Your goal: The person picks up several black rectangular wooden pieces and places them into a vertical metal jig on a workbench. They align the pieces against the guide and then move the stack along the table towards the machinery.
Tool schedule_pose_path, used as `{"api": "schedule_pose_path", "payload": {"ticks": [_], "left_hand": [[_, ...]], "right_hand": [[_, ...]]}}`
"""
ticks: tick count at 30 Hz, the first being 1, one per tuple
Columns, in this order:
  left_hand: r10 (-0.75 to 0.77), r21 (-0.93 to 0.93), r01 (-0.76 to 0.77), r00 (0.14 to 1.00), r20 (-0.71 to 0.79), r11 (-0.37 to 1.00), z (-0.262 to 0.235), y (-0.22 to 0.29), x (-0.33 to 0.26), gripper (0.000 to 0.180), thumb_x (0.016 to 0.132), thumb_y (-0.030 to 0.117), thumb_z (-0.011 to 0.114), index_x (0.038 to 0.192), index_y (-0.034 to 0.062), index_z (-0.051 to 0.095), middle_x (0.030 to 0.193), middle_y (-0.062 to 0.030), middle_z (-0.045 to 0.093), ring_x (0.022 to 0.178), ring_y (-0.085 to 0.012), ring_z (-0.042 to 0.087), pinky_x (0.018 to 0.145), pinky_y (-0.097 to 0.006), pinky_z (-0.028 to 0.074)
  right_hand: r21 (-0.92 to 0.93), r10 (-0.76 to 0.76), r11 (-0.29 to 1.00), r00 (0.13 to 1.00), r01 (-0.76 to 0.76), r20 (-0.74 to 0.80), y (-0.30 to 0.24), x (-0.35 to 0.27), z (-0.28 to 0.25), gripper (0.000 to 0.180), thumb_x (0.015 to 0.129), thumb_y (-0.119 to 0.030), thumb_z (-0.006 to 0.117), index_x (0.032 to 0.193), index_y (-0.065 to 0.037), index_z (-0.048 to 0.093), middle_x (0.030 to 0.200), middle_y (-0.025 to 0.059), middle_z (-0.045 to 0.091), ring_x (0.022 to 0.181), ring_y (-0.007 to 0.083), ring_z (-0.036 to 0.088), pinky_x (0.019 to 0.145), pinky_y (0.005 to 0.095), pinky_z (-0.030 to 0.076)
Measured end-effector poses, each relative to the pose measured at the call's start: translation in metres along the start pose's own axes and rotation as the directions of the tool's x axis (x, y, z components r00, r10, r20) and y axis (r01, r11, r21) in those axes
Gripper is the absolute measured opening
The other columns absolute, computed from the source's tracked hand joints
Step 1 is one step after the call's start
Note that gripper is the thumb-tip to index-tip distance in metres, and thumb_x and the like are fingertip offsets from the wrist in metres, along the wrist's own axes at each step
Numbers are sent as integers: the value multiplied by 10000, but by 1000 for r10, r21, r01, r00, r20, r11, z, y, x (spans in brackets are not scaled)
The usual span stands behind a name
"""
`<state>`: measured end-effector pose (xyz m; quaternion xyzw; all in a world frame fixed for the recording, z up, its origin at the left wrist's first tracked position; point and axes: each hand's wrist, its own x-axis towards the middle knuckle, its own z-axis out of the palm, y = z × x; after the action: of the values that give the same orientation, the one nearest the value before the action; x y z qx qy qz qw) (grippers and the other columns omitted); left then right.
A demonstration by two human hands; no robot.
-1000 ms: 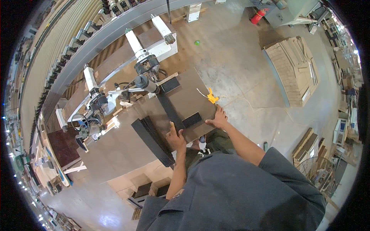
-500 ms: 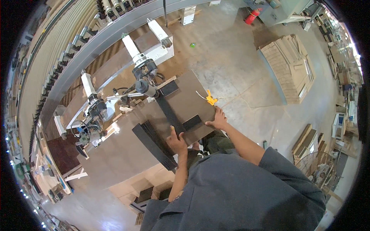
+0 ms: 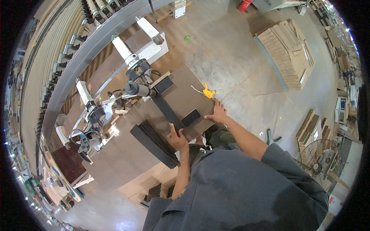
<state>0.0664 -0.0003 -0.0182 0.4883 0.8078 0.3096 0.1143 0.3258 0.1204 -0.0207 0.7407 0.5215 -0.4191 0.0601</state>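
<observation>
A long dark strip (image 3: 166,109) lies on the brown tabletop (image 3: 111,165), its far end under a grey cylindrical machine head (image 3: 138,89). My left hand (image 3: 178,140) is closed at the strip's near end, thumb and forefinger up against it. On the table's right edge rests my right hand (image 3: 218,113), fingers spread and thumb apart. Between the hands sits a short dark block (image 3: 191,118); a similar block (image 3: 163,85) lies by the machine head. A fanned stack of dark strips (image 3: 151,145) is left of my left hand. A yellow plastic piece (image 3: 208,91) with a white cord is just beyond my right hand.
White-and-grey machine units (image 3: 125,52) stand along the table's far left side, before a roller conveyor (image 3: 58,42). A stack of tan boards (image 3: 287,52) is on the floor at far right. A wire-guard fan (image 3: 317,161) stands nearer on the right.
The view has shifted slightly, and the surroundings sit a little differently in the picture. Both hands keep nearly the same places on the strip and the table edge.
</observation>
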Motion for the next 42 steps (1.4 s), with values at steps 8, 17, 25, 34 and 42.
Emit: {"api": "schedule_pose_path", "payload": {"ticks": [8,17,25,34,42], "left_hand": [[17,13,-17,1000,-7,1000,-2,2,5,615,987,287,863,1556,130,690,987,-135,689,967,-342,565,887,-481,485],[54,10,-54,999,-8,999,-4,5,11,629,958,238,887,1541,102,695,1407,-75,784,988,-324,616,937,-436,521],[-45,33,44,998,39,998,1,-6,2,719,905,258,919,1576,156,682,1339,-61,781,954,-332,589,909,-456,500],[131,-26,-133,990,-56,991,1,-10,0,638,915,195,917,1516,125,712,1627,-75,657,994,-324,602,910,-456,536],[119,3,-119,992,-39,993,-2,-6,-6,557,1019,329,810,1519,113,691,1604,-80,671,1145,-357,674,1029,-494,514]], "right_hand": [[-41,6,999,1000,-6,0,-2,1,-3,1548,680,-677,996,1787,-101,81,1786,287,260,1656,508,265,1259,747,282],[-63,-7,998,1000,7,-3,-5,1,-4,1563,678,-722,979,1790,-96,76,1776,269,276,1636,492,295,1241,727,316],[-68,-23,997,1000,22,-4,-5,2,-6,1531,669,-686,1000,1775,-101,119,1760,233,309,1603,479,341,1226,711,358],[-61,-10,998,1000,11,11,1,2,-2,1545,677,-653,1017,1783,-108,85,1794,259,256,1642,497,286,1236,730,341],[-53,-26,998,1000,26,-2,5,4,3,1552,664,-659,1013,1785,-114,88,1782,243,274,1635,505,302,1235,736,345]]}}
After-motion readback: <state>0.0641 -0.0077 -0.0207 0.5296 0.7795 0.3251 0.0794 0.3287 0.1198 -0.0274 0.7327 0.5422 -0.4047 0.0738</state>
